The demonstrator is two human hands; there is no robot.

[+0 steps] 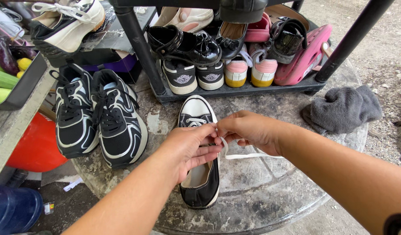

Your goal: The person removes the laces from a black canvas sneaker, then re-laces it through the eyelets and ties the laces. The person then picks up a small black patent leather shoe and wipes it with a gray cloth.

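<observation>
A black canvas sneaker (199, 182) with a white toe cap lies on a round, worn concrete slab (261, 191), toe pointing away from me. My left hand (189, 148) rests over the middle of the shoe, fingers pinched at the lacing. My right hand (248, 128) meets it from the right and pinches the white shoelace (244, 155), which trails off to the right across the slab. Both hands hide the shoe's eyelets and tongue.
A pair of black-and-white running shoes (98, 115) stands left of the sneaker. Behind it a black shoe rack (235, 91) holds several pairs of shoes. A grey cloth (342, 109) lies at the right, a red tub (35, 146) at the left.
</observation>
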